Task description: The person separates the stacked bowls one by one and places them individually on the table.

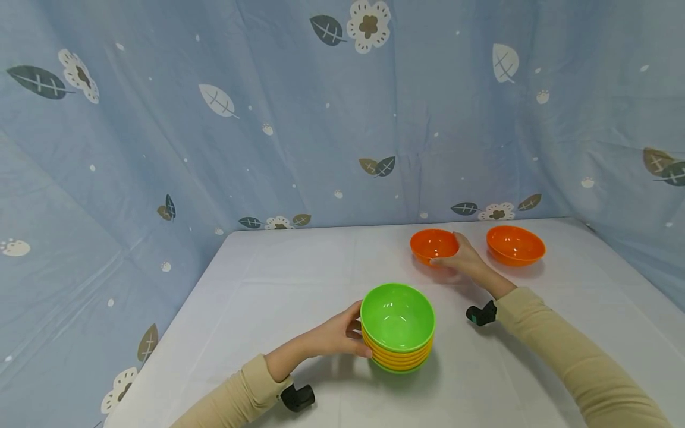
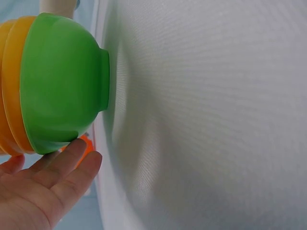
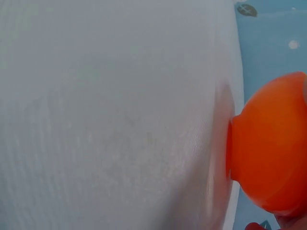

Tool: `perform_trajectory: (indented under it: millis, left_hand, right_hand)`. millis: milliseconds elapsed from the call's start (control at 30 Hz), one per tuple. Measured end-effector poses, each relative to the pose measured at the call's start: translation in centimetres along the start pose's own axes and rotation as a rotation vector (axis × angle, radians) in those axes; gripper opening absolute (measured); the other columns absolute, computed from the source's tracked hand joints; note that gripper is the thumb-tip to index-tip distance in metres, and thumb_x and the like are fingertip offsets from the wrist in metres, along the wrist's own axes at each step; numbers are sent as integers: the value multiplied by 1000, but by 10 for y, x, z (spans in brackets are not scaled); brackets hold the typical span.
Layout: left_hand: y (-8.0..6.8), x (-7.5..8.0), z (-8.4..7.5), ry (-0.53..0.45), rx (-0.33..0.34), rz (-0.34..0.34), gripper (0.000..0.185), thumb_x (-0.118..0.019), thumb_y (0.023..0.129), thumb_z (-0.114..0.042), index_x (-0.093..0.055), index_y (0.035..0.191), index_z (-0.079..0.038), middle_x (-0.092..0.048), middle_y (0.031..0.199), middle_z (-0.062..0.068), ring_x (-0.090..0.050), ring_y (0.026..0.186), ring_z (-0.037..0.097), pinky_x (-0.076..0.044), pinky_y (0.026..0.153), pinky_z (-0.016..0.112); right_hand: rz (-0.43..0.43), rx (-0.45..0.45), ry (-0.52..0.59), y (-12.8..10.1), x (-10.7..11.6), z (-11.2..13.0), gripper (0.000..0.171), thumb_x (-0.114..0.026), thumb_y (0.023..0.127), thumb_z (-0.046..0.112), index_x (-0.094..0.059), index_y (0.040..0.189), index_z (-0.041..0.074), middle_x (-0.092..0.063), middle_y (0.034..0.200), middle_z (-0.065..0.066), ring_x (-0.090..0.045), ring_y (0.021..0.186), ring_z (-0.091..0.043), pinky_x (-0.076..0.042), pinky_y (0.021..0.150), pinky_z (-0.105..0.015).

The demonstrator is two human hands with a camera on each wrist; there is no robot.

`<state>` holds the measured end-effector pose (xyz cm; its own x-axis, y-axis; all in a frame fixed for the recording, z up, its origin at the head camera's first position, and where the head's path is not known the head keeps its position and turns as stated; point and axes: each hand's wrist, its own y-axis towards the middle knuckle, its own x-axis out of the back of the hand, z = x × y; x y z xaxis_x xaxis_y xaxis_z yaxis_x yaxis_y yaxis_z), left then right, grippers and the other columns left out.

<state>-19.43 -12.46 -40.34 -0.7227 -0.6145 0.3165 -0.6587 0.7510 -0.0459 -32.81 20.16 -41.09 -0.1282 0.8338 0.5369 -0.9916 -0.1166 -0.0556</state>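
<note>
Currently, a small, round, glossy orange bowl, seemingly of plastic point(image 1: 432, 244), is gripped by the right hand point(image 1: 464, 260) at its right side, near the far edge of the white desk point(image 1: 299, 261). The thumb is set at the near rim and the fingers are placed farther round. Whether the bowl's foot is borne by the desk cannot be told. A second round, glossy orange bowl point(image 1: 515, 245) is seen to its right, untouched and upright.

Nearer the body, an upright stack is formed by a glossy, deep green bowl on top point(image 1: 398, 317), several nested yellow bowls point(image 1: 398, 361) and another green bowl with a narrow foot at the bottom point(image 2: 67, 86). The stack's left side is flanked by the left hand point(image 1: 341, 335), whose fingers are spread wide and fairly straight, with the lowest green bowl touched by the fingertips.

By their look, the bowls can be judged light, stiff and hard to break, though their smooth outer walls may be slippery. A single bowl is best taken by the rim, with thumb and fingers set apart. The stack, probably heavier and prone to sliding between layers, is better supported low, around the bottom bowl.
</note>
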Motion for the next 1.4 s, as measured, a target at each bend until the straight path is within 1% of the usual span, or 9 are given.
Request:
perform_trajectory:
  millis: [133,300,467,633,833,967,1133,1267,1400]
  left_hand:
    - [0,0,1,10,-15,2,93,-73,76,-39,-15,146,-20,-37,138,5,-51,114,12,-45,93,27]
    - [0,1,1,16,-33,13,92,-72,77,-38,-14,146,-18,-37,138,8,-50,115,15,-45,93,28]
    - [0,1,2,15,-34,16,92,-72,77,-37,-14,146,-19,-37,139,8,-50,116,15,-45,93,28]
    - [0,1,2,14,-23,7,92,-73,76,-38,-15,146,-21,-37,138,5,-50,115,12,-45,93,27]
    - [0,1,3,11,-17,3,93,-73,75,-40,-15,146,-22,-37,138,3,-50,114,10,-45,92,26]
    - [1,1,3,5,-13,5,93,-73,76,-39,-15,146,-22,-37,139,3,-50,114,11,-45,93,27]
    - [1,1,3,3,-21,7,92,-73,77,-34,-14,146,-20,-36,139,6,-50,114,14,-45,92,28]
    - [2,1,3,9,-28,14,92,-73,77,-32,-14,146,-19,-36,139,8,-50,115,16,-45,92,28]
    - [1,2,4,13,-33,16,92,-73,77,-33,-14,146,-18,-36,140,9,-49,117,17,-45,93,28]
  right_hand:
    - [4,18,-5,1,1,-2,110,-73,75,34,5,144,-4,-11,146,-30,-23,129,-44,-23,105,-57]
    - [29,34,-27,5,2,-2,110,-72,76,36,4,144,-5,-10,146,-30,-23,129,-44,-23,105,-58]
    - [58,19,-61,8,4,-3,111,-71,76,38,6,144,-4,-6,147,-29,-21,129,-44,-21,105,-59]
    - [74,25,-70,8,5,-5,111,-70,77,38,8,143,-4,-2,148,-29,-16,131,-44,-18,106,-60]
    - [81,72,-60,6,5,-7,110,-70,77,35,8,143,-6,0,148,-29,-14,132,-44,-15,106,-60]
    - [71,86,-91,5,7,-7,112,-71,77,34,10,142,-6,7,148,-29,-6,134,-45,-11,106,-60]
    - [57,89,-124,-1,10,-2,114,-73,76,35,11,143,-5,11,149,-26,2,136,-44,-8,106,-61]
    - [59,92,-142,-10,13,3,113,-73,76,36,9,144,-3,11,150,-24,3,136,-43,-7,105,-63]
    - [63,125,-177,-24,17,7,110,-71,77,37,6,145,-2,9,150,-24,2,136,-44,-7,103,-65]
